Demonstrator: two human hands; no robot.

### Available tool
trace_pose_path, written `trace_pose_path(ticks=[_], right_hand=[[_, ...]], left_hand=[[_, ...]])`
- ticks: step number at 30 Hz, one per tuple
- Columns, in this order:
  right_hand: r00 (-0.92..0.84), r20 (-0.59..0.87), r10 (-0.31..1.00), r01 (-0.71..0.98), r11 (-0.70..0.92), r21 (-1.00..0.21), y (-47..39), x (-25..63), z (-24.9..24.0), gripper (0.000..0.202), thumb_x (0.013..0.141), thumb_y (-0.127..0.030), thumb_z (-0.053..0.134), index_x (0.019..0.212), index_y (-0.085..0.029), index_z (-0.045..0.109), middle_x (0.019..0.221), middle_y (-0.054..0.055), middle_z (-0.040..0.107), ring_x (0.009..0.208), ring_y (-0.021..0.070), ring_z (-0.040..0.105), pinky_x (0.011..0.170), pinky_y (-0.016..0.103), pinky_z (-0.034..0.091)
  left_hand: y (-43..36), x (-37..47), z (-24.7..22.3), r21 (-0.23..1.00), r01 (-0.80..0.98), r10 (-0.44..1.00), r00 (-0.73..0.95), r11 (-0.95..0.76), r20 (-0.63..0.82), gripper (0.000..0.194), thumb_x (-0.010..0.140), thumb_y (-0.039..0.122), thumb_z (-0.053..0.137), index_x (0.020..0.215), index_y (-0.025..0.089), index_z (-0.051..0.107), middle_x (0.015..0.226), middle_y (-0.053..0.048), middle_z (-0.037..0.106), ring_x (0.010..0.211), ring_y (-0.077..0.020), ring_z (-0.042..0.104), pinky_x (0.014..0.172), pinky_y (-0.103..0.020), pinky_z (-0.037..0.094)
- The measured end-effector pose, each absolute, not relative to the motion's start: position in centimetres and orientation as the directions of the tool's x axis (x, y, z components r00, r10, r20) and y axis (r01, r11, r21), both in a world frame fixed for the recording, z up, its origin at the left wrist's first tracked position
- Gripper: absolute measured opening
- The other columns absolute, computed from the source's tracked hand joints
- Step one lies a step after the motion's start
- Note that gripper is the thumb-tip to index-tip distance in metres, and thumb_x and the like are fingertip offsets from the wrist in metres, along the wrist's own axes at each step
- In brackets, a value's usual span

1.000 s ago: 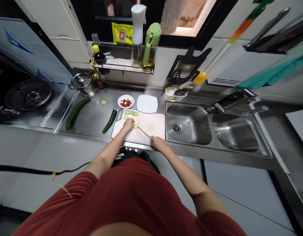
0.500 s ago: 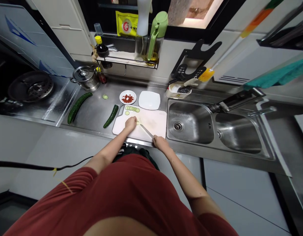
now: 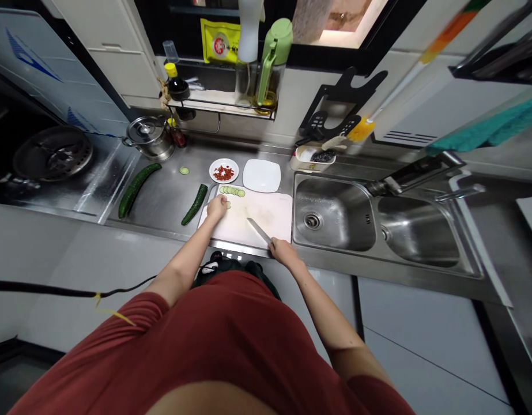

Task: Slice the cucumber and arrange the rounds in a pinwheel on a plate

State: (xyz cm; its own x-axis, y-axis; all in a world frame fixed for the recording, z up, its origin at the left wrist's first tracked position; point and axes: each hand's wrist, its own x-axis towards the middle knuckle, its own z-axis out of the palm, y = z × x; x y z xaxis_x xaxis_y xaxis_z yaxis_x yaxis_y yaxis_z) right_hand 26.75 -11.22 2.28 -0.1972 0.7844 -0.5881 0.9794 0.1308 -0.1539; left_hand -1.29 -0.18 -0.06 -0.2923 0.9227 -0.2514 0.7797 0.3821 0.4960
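My left hand [image 3: 217,206] is closed at the left part of the white cutting board [image 3: 270,210], its fingertips on a pale green cucumber slice [image 3: 229,205]. Just behind it, a row of overlapping cucumber slices [image 3: 232,191] lies along the board's far edge. My right hand [image 3: 283,252] grips the handle of a knife [image 3: 259,230], whose blade points away and left, low over the board. A cut cucumber [image 3: 195,204] rests on the counter beside the board, left of my left hand.
Behind the board stand a white plate with chopped red bits [image 3: 212,168] and a white square plate [image 3: 261,176]. Further left lie a whole cucumber [image 3: 136,190] and a cucumber end [image 3: 184,170], near a lidded pot [image 3: 148,138]. A double sink [image 3: 335,213] is on the right.
My left hand has moved left and slightly away, from near the knife tip to beside the row, with a cucumber slice at its fingertips. The knife has hardly moved.
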Motion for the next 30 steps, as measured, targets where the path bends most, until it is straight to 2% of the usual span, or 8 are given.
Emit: trace_pose_path(ticks=[7, 17, 30], right_hand=[[-0.207, -0.582, 0.787, 0.977, 0.138, -0.16, -11.2, 26.8, 2.3, 0.031, 0.099, -0.034, 0.037, 0.114, -0.017, 0.059, 0.108, 0.016, 0.067, 0.101, 0.0243, 0.063, 0.079, 0.03, 0.043], [-0.208, -0.578, 0.789, 0.977, 0.139, -0.163, -11.1, 27.0, 1.7, 0.033, 0.099, -0.035, 0.037, 0.114, -0.017, 0.059, 0.106, 0.015, 0.067, 0.1, 0.0238, 0.063, 0.08, 0.029, 0.043], [-0.199, -0.58, 0.79, 0.979, 0.129, -0.161, -11.1, 27.1, 1.6, 0.032, 0.099, -0.037, 0.038, 0.113, -0.019, 0.058, 0.106, 0.014, 0.067, 0.099, 0.0233, 0.063, 0.078, 0.029, 0.043]], left_hand=[[0.9, -2.6, -0.3, 0.484, 0.776, 0.914, -0.334, 0.405, -0.23, 0.022, 0.083, 0.018, 0.053, 0.1, 0.022, 0.066, 0.096, -0.005, 0.07, 0.091, -0.0162, 0.062, 0.082, -0.024, 0.045], [1.6, -3.4, -0.5, 0.449, 0.788, 0.906, -0.346, 0.421, -0.242, 0.018, 0.085, 0.023, 0.054, 0.097, 0.023, 0.068, 0.096, -0.008, 0.069, 0.093, -0.0216, 0.063, 0.081, -0.028, 0.045], [1.6, -3.9, -0.3, 0.447, 0.804, 0.916, -0.294, 0.391, -0.273, 0.021, 0.081, 0.019, 0.057, 0.098, 0.023, 0.068, 0.097, -0.006, 0.07, 0.094, -0.0186, 0.063, 0.085, -0.026, 0.045]])
